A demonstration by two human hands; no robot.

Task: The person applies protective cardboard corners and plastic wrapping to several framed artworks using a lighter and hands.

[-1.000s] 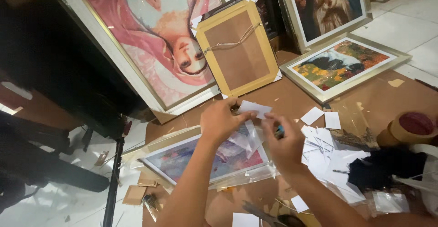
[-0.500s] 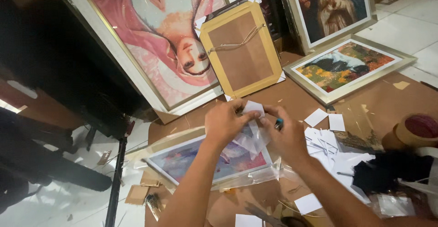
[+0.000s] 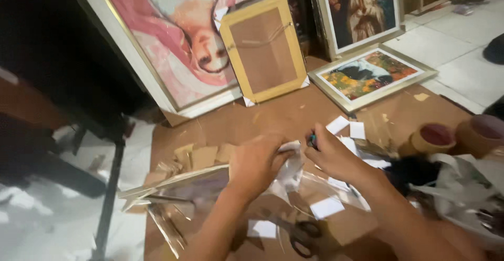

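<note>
Cardboard sheeting (image 3: 247, 119) covers the floor here, and both hands work over its near middle on a framed picture wrapped in clear plastic film (image 3: 178, 187), which lies flat with its long side running toward the sheeting's left edge. The left hand (image 3: 255, 165) is curled and pressed down on the right end of the wrapped frame, fingers bunched around a white corner piece (image 3: 290, 146) and the loose film there. The right hand (image 3: 332, 153) sits just beside it, fingers pinched on the same loose film, with a small teal thing (image 3: 313, 139) showing at its fingertips; what that is cannot be told. Loose white paper squares (image 3: 347, 128) lie scattered past the right hand, black scissors (image 3: 302, 237) rest near the sheeting's near edge, and two tape rolls (image 3: 432, 138) stand toward the right edge. A yellow frame turned back-out (image 3: 265, 51) and a large pink portrait (image 3: 184, 45) lean at the far edge, with a flowered picture (image 3: 370, 74) lying flat at the far right. The risk, as it looks from here, is the film: it is slack and crumpled, so a hard tug could tear it or pull the corner piece off the frame. The scissors also lie close under the forearms, where a wrist could drag across them.
</note>
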